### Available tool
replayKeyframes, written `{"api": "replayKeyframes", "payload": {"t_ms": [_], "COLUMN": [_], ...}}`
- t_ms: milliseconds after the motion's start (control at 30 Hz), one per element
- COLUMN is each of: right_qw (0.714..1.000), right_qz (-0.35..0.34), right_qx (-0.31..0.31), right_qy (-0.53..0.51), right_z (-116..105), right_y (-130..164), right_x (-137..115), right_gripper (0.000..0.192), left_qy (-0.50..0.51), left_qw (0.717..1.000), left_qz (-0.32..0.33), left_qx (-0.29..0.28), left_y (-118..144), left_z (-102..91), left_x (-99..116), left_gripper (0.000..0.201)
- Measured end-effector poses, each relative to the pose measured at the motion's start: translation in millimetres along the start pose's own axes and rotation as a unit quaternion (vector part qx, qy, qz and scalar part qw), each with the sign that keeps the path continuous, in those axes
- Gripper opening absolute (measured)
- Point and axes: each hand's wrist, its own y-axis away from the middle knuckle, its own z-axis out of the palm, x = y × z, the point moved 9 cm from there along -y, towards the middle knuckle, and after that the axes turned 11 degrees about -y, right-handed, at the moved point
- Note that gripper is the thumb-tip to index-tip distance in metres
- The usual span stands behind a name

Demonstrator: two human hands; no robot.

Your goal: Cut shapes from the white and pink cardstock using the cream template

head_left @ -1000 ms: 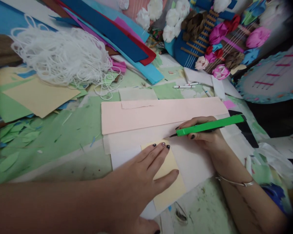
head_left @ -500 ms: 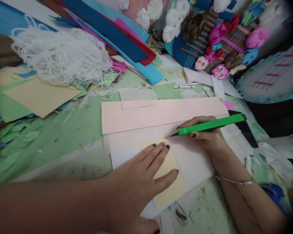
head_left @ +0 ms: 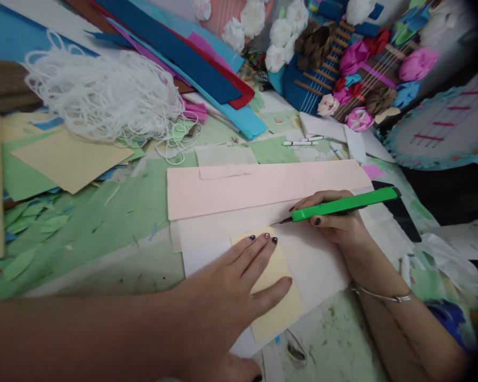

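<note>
On the counter [head_left: 115, 239]: left hand [head_left: 225, 297], laid flat, steadies yellow paper [head_left: 282, 307]; right hand [head_left: 332, 225] grips green cutter [head_left: 346, 203], apparently cutting; the next stroke calls for steady pressure.

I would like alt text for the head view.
The left hand rests on a pale yellow rectangular paper; the right hand holds a long green tool, its tip near the paper's upper edge. Tangled white string lies beyond.
</note>
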Motion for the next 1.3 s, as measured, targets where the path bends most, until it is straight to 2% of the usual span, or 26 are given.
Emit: {"api": "replayKeyframes", "payload": {"t_ms": [433, 500, 667, 767, 933, 1133, 1200, 1300], "right_qw": [1.0, 0.999, 0.99, 0.987, 0.981, 0.977, 0.974, 0.963], "right_qz": [-0.006, -0.007, -0.015, -0.012, -0.003, -0.01, -0.019, -0.041], "right_qx": [-0.003, 0.017, 0.113, 0.122, 0.124, 0.106, 0.111, 0.144], "right_qy": [-0.03, -0.042, -0.088, -0.105, -0.15, -0.186, -0.197, -0.223], "right_z": [1.4, -2.0, -19.5, -20.8, -20.6, -17.1, -18.5, -27.2], "right_y": [-0.9, -1.3, -1.7, -3.1, -5.7, -7.9, -8.6, -9.6], "right_x": [-0.5, 0.7, 5.2, 6.7, 8.4, 7.7, 6.9, 5.6], "right_gripper": [0.021, 0.021, 0.024, 0.024, 0.024, 0.024, 0.023, 0.021], "left_qy": [-0.022, -0.03, -0.088, -0.157, -0.27, -0.302, -0.295, -0.302], "left_qw": [1.0, 0.999, 0.995, 0.984, 0.948, 0.909, 0.909, 0.912], "left_qz": [0.0, 0.004, 0.016, 0.043, 0.108, 0.169, 0.165, 0.123], "left_qx": [0.01, 0.015, 0.044, 0.072, 0.133, 0.233, 0.244, 0.25], "left_y": [0.7, 0.7, 2.4, 4.7, 10.6, 26.2, 31.9, 38.6], "left_z": [-0.5, -1.0, -5.5, -11.5, -23.6, -42.6, -49.9, -67.3], "left_x": [0.6, 1.1, 7.3, 16.9, 35.4, 56.4, 57.2, 42.3], "left_gripper": [0.095, 0.095, 0.093, 0.084, 0.064, 0.029, 0.024, 0.025]}}
